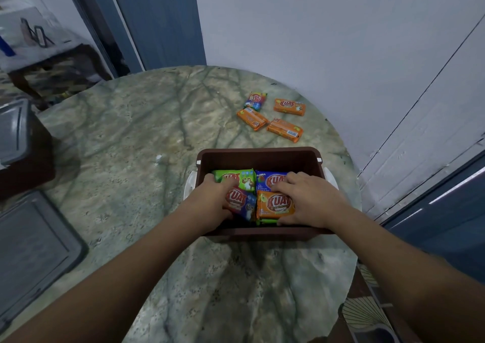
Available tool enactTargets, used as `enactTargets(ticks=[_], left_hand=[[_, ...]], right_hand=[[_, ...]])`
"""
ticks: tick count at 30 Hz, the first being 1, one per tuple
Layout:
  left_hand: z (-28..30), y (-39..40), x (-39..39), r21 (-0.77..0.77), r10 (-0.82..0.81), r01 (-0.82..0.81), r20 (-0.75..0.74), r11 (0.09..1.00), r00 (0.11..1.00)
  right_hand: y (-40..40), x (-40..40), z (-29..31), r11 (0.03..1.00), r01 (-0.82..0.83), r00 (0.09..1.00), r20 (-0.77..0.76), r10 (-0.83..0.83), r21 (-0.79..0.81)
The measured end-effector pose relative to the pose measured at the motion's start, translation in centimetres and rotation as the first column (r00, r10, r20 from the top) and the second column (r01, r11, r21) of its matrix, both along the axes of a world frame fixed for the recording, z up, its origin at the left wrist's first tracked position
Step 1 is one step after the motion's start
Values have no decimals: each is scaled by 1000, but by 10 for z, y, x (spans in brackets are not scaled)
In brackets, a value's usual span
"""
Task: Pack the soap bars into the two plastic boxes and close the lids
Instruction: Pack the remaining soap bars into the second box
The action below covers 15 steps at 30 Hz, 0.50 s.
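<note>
both inside brown box (258,156) on marble surface (147,132): left hand (210,201) curled round red-blue "kuat" soap bar (242,202), right hand (311,198) gripping orange "kuat" bar (275,204). four loose bars (284,130) near far edge, well apart from box.

Round marble-look table (136,137), green-veined, set against white wall. Brown plastic box (258,157) placed near centre-right, lid off. Four wrapped soap bars laid loose beyond box, twd wall: one multicolour (255,101), three orange (289,106) (252,118) (285,129), close together, apart from box. Grey lid (34,250) seen at left edge.
</note>
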<state>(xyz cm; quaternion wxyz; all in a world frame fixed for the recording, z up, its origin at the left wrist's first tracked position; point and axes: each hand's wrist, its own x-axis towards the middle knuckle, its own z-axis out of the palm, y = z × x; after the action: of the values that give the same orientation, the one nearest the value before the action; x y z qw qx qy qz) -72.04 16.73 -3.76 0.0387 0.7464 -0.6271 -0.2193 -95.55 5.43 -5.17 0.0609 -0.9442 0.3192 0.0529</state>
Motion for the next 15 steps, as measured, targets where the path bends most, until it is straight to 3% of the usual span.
enactTargets(ticks=[4,10,15], left_hand=[[-9,4,-8,-101,-56,79,220,992,974],[-13,-5,-7,-67,-177,235,473,970,863],[-18,-11,-1,-35,-231,268,409,963,883]], right_hand=[[0,0,0,1000,-4,1000,-6,4,-10],[-1,-1,-1,1000,-10,1000,-3,10,-16],[-1,0,-1,1000,-17,1000,2,17,-7]])
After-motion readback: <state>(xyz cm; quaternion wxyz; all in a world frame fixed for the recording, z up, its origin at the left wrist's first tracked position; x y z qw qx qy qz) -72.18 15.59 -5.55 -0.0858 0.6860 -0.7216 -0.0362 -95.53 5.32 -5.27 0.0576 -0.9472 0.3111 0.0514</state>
